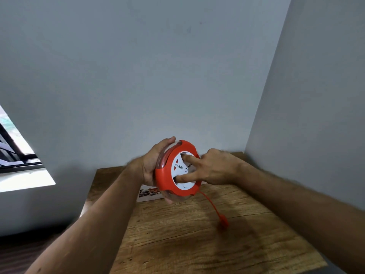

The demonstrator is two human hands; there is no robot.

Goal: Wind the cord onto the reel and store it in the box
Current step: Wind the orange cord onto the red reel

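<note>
Trailing a blurred cord [209,202], reel [177,168] looks red-rimmed.

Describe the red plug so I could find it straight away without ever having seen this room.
Start at the wooden table in the corner of the grey walls. Above it, two hands hold a round red and white reel, and a thin red cord drops from its lower right edge. The plug hangs blurred at that cord's end, the only red thing nobody is holding.
</note>
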